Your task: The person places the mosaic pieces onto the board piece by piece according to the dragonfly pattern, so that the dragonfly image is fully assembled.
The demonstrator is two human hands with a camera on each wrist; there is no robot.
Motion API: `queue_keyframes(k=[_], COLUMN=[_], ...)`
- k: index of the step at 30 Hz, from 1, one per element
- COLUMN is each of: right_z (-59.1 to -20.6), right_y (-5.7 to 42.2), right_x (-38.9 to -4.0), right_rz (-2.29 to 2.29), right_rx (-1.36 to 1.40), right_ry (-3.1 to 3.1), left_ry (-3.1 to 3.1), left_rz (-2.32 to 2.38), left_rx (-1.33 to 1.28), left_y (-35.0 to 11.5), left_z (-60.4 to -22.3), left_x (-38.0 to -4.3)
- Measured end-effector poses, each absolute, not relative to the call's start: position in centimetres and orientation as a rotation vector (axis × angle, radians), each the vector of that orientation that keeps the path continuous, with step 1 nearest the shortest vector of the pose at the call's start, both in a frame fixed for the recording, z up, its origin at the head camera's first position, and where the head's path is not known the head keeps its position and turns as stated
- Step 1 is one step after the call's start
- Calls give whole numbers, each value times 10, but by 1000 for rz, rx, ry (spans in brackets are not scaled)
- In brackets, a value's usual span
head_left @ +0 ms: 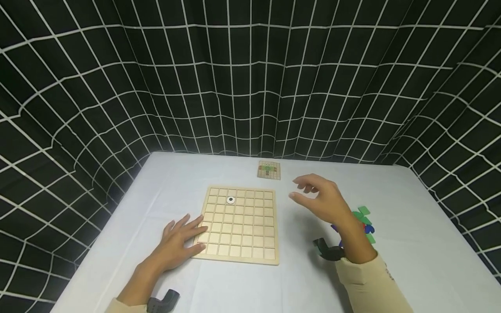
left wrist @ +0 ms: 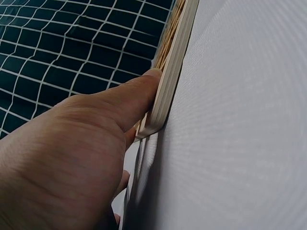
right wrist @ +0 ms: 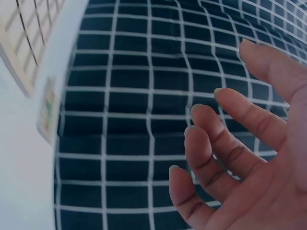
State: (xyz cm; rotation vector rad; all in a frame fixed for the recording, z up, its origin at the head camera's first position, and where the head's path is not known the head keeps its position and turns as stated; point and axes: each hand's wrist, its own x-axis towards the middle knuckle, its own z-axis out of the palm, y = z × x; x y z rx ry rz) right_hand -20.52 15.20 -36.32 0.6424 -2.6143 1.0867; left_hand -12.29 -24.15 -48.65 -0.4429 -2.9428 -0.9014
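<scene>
A square wooden grid board (head_left: 244,226) lies flat on the white table. On one of its upper-left cells sits a round white piece with a black centre (head_left: 231,200), like an eye. My left hand (head_left: 178,243) rests at the board's left edge, thumb and some fingertips on the rim; in the left wrist view the thumb (left wrist: 139,91) touches the board's side (left wrist: 168,91). Raised over the table right of the board, my right hand (head_left: 322,198) holds nothing. Its fingers bend loosely, apart from the thumb, in the right wrist view (right wrist: 240,148).
Behind the board lies a small picture card (head_left: 269,170) with a grid pattern. Green, blue and red pieces (head_left: 365,210) are heaped at the right, partly hidden by my right forearm. A black curtain with white grid lines (head_left: 250,78) surrounds the table (head_left: 422,208).
</scene>
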Motion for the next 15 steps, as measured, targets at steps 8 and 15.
queue_keyframes(k=[8,15], right_z=[-358,-359], right_y=[194,213], right_x=[-201,-207], right_rz=[1017,1045], right_rx=[596,489], right_ry=[-2401,-2404], left_ry=[-2915,-2916], left_rz=[-892,-892], left_rx=[-458,-486], left_y=[-241,-242], left_z=[-487,-488], left_x=[-124,-124])
